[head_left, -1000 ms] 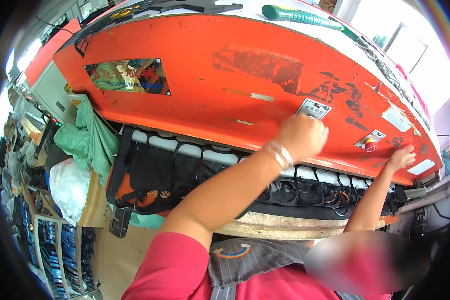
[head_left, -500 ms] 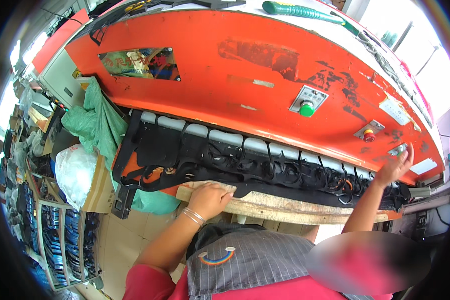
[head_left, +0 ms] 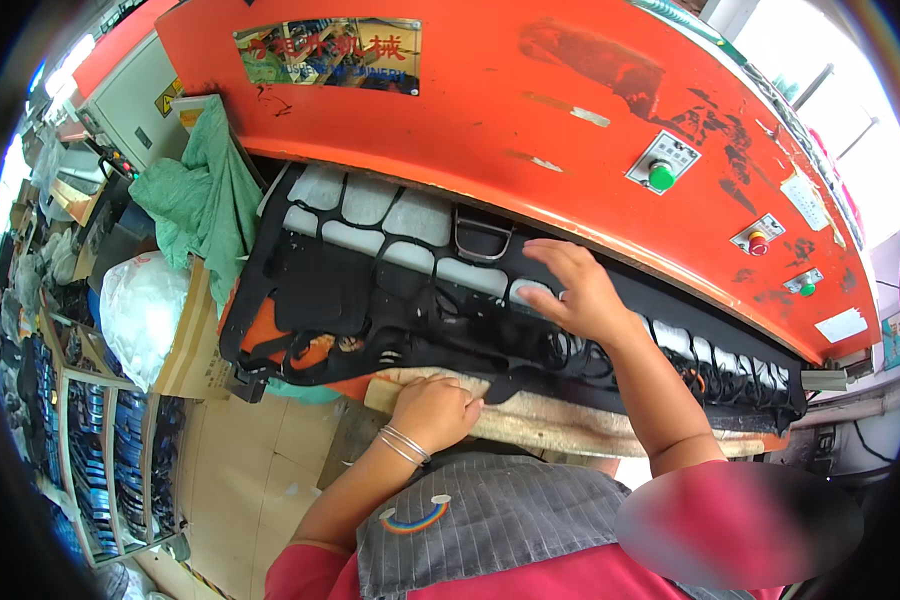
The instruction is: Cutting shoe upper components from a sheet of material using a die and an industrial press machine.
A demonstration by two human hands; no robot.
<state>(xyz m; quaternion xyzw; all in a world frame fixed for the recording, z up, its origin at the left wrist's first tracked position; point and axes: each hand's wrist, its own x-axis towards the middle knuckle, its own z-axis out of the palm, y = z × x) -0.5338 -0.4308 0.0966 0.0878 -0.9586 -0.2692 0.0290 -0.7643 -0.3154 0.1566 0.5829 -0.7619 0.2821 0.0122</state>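
Observation:
My right hand (head_left: pixel 588 295) is open, fingers spread, held over a black cut-out sheet (head_left: pixel 320 285) in front of the orange press. Just beyond its fingertips, a metal cutting die (head_left: pixel 484 239) shaped like a rounded frame lies on the sheet, close under the press's lower edge. My left hand (head_left: pixel 435 410), with bracelets on the wrist, is closed with its fingers curled over the edge of a worn wooden board (head_left: pixel 570 424) along the near side. Pale grey shows through rows of openings in the sheet, and loose black strips lie tangled along its near part.
The orange press (head_left: pixel 490 110) spans the far side, with a green button (head_left: pixel 661 176), a red button (head_left: pixel 758 244) and a small green switch (head_left: pixel 807 288). At left are green cloth (head_left: pixel 205 190), a white plastic bag (head_left: pixel 145 315) in a carton, and a rack (head_left: pixel 112 470) holding blue items.
My right hand has moved left from the small switch to above the sheet. More of the sheet and the cutting die now show below the press. My left hand stays on the board.

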